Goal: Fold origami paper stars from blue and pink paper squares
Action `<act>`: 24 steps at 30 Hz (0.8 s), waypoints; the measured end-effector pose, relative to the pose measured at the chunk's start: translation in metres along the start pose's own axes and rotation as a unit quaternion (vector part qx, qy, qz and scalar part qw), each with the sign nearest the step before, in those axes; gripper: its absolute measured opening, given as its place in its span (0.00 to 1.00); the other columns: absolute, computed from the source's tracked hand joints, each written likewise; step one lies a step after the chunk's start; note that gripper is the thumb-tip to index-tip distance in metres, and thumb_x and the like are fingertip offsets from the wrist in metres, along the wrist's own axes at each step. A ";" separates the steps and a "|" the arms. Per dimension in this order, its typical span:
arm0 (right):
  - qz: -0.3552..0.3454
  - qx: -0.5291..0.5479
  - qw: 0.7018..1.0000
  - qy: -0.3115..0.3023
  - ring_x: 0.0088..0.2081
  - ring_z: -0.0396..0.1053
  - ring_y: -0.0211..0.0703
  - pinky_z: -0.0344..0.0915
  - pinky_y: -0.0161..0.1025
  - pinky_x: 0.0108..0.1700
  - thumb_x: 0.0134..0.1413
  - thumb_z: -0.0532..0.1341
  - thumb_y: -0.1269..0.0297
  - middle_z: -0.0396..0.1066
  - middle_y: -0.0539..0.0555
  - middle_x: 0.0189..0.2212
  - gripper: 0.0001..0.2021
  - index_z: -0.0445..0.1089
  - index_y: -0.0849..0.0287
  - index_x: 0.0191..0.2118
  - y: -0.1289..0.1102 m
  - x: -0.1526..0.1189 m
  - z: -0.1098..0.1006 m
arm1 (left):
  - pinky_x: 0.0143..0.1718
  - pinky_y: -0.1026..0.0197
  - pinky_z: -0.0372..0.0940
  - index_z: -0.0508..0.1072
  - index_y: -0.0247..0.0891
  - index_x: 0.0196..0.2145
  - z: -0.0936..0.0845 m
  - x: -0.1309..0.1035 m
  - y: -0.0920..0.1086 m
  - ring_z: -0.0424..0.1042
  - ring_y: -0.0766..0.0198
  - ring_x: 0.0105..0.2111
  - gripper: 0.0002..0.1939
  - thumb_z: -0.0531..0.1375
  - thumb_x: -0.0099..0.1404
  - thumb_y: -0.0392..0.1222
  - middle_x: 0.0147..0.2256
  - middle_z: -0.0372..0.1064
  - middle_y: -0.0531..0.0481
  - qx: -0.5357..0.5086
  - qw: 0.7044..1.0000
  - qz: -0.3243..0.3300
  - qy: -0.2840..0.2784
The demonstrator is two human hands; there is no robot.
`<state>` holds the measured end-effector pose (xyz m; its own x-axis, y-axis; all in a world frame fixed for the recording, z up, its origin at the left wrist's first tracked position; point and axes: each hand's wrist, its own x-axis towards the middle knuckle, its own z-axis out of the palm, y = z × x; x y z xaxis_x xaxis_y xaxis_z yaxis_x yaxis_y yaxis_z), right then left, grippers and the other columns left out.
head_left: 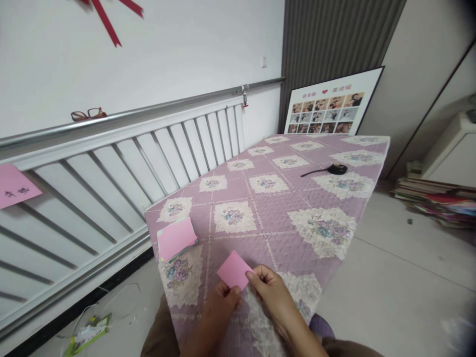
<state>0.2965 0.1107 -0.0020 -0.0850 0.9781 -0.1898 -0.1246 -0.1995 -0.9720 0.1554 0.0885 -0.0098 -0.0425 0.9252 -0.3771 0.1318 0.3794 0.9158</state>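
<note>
A small folded pink paper (pixel 233 269) is held between both hands above the near part of the cloth-covered table. My left hand (pixel 226 300) pinches its lower corner, thumb on top. My right hand (pixel 265 283) grips the right corner between thumb and fingers. The paper's far edge points away from me. To the left, a stack of pink sheets (pixel 177 239) lies on the table's left edge, with a few paler sheets showing beneath.
The floral tablecloth (pixel 256 218) covers the table. A black round object with a strap (pixel 336 169) lies toward the far right. A white radiator (pixel 148 158) runs along the left, with glasses (pixel 89 114) above. A photo board (pixel 330 109) leans behind.
</note>
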 end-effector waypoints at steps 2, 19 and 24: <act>-0.013 0.005 1.000 0.006 0.20 0.47 0.32 0.45 0.33 0.23 0.46 0.61 0.46 0.52 0.41 0.15 0.20 0.58 0.57 0.21 -0.002 0.000 -0.003 | 0.23 0.65 0.50 0.67 0.36 0.24 0.001 0.000 -0.001 0.54 0.71 0.18 0.12 0.59 0.59 0.46 0.18 0.60 0.57 0.002 1.000 0.029 -0.001; 0.037 0.024 0.998 -0.048 0.20 0.52 0.32 0.49 0.32 0.22 0.44 0.63 0.50 0.59 0.43 0.18 0.16 0.66 0.58 0.29 -0.006 -0.004 0.002 | 0.23 0.65 0.50 0.72 0.34 0.30 0.002 -0.001 -0.006 0.54 0.71 0.19 0.12 0.61 0.59 0.48 0.20 0.59 0.56 0.013 0.997 0.059 -0.040; 0.004 -0.008 0.999 -0.042 0.20 0.50 0.32 0.48 0.33 0.23 0.45 0.62 0.50 0.55 0.43 0.18 0.17 0.60 0.57 0.23 -0.007 -0.002 -0.003 | 0.23 0.65 0.51 0.71 0.35 0.27 -0.007 -0.006 -0.009 0.56 0.70 0.19 0.11 0.60 0.58 0.47 0.19 0.61 0.55 0.047 0.996 0.036 -0.063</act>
<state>0.3004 0.1100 0.0047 -0.1692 0.9681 -0.1849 -0.1086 -0.2048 -0.9728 0.1477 0.0795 -0.0151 0.0946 0.9392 -0.3301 0.2221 0.3034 0.9266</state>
